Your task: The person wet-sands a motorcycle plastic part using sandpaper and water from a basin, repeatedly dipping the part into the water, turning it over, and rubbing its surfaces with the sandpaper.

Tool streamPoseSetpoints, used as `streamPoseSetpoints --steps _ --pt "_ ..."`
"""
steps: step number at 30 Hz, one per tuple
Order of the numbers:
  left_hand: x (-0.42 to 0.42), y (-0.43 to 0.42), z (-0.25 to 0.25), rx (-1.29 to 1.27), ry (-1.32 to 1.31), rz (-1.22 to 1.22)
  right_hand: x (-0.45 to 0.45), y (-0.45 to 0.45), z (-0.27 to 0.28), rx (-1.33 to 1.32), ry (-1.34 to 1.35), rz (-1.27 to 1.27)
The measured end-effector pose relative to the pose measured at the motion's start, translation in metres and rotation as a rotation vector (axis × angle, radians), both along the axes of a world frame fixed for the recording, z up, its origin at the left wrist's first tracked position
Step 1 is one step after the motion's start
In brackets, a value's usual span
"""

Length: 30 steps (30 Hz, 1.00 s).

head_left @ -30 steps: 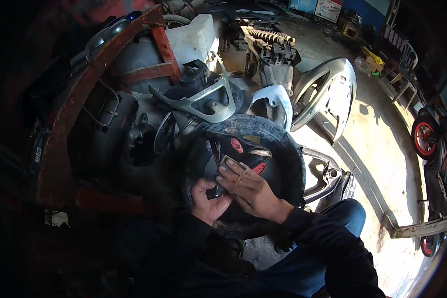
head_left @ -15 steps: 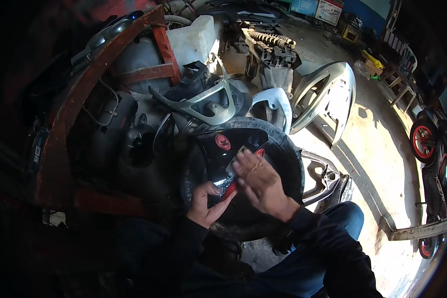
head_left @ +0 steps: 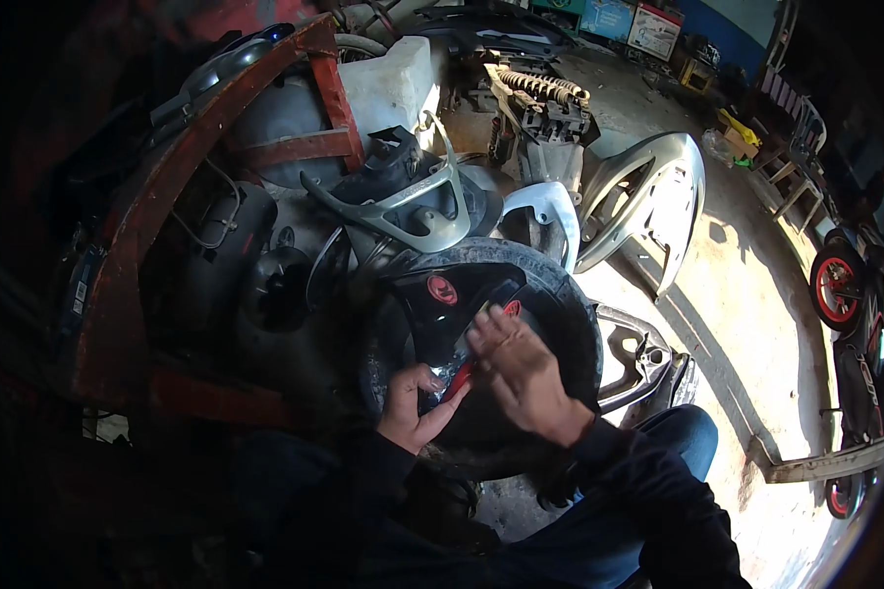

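Note:
A glossy black panel with red round stickers (head_left: 427, 319) is held over a round black tub (head_left: 578, 324). My left hand (head_left: 413, 404) grips its lower end, thumb on top, beside a red part (head_left: 459, 379). My right hand (head_left: 523, 373) lies over the panel's right side with its fingers pressed on a small flat greyish pad, mostly hidden under the fingertips. The right fingers are a little blurred. Wet-looking shine shows on the panel near the left thumb.
Beyond the tub lie a grey-green bracket (head_left: 432, 221), a pale blue part (head_left: 550, 211) and a large silver fairing (head_left: 648, 196). A red metal frame (head_left: 157, 187) stands at the left. A motorcycle with a red wheel (head_left: 837, 285) is at the far right.
The panel has turned from a tilted pose to show more of its black face and the red part. My right hand has shifted right and slightly down across it.

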<state>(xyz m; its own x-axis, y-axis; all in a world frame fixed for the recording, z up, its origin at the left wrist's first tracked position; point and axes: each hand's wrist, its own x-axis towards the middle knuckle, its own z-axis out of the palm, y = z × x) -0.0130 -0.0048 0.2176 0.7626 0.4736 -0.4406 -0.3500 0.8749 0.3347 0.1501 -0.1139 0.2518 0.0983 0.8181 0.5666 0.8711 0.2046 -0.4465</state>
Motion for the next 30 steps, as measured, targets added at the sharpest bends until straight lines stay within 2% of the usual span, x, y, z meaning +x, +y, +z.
streamPoseSetpoints --steps 1,3,4,5,6,7,8,9,10,11,12,14,15,18,20,21,22,24,25,26,27,29,30 --pt "0.005 -0.001 0.018 0.017 -0.096 -0.101 0.021 0.009 -0.005 -0.004 0.027 -0.103" --pt "0.005 -0.002 -0.009 0.008 -0.115 -0.059 0.038 0.021 -0.018 0.013 0.028 -0.230" --pt "0.002 -0.010 -0.010 0.496 -0.069 -0.057 0.017 0.015 -0.013 0.029 0.050 -0.171" --pt "-0.001 -0.017 -0.011 1.117 0.180 0.010 -0.007 0.006 -0.004 0.019 0.011 -0.082" --pt "-0.002 -0.024 -0.007 1.511 0.421 0.195 -0.022 -0.001 0.002 0.003 -0.025 0.008" --pt "0.002 -0.024 0.001 1.080 0.278 0.118 -0.009 -0.001 0.003 -0.029 -0.055 0.045" --pt "0.001 -0.021 0.005 0.806 0.154 0.038 0.006 0.003 -0.002 -0.005 -0.086 -0.052" --pt "0.000 -0.018 0.005 0.615 0.071 -0.022 0.032 0.013 -0.016 -0.031 0.012 -0.134" --pt "0.000 -0.016 0.005 0.534 0.045 -0.049 0.045 0.020 -0.017 -0.062 0.106 -0.214" --pt "0.000 -0.015 0.004 0.499 0.036 -0.066 0.033 0.014 -0.023 -0.033 0.093 -0.229" --pt "0.000 -0.013 0.004 0.482 0.027 -0.072 0.002 0.005 -0.007 0.048 0.036 -0.098" --pt "0.001 -0.013 0.003 0.447 0.014 -0.067 -0.024 -0.008 0.002 -0.005 -0.032 0.072" --pt "0.002 -0.012 0.005 0.407 0.003 -0.070 -0.007 -0.003 0.003 -0.014 -0.096 0.055" --pt "0.006 -0.009 0.007 0.133 -0.076 -0.058 0.037 0.017 -0.023 -0.061 0.153 -0.252" --pt "0.010 -0.005 0.006 -0.030 -0.156 -0.016 -0.011 0.000 -0.004 0.007 0.002 -0.032" --pt "0.008 -0.010 0.014 0.164 0.020 0.023 -0.011 -0.004 -0.001 -0.020 0.007 0.028" --pt "0.007 -0.007 0.002 0.082 -0.013 0.030 -0.010 -0.006 0.000 -0.041 0.017 0.082" --pt "0.005 -0.001 -0.022 -0.085 -0.073 0.048 0.025 0.013 -0.012 -0.007 0.049 -0.129" --pt "0.008 -0.004 -0.037 0.415 0.012 0.097 0.031 0.021 -0.012 -0.028 0.104 -0.209" --pt "0.000 -0.006 -0.049 1.189 0.088 0.108 0.017 0.013 -0.012 -0.032 0.103 -0.208" --pt "-0.004 -0.009 -0.032 1.851 0.261 0.403 -0.009 0.003 -0.002 -0.027 0.040 -0.089" --pt "-0.012 -0.006 -0.069 1.683 0.207 0.279 -0.017 -0.003 0.004 -0.026 -0.029 0.066" --pt "-0.012 -0.006 -0.083 1.628 0.198 0.267 -0.001 0.003 -0.003 0.008 -0.085 -0.006"
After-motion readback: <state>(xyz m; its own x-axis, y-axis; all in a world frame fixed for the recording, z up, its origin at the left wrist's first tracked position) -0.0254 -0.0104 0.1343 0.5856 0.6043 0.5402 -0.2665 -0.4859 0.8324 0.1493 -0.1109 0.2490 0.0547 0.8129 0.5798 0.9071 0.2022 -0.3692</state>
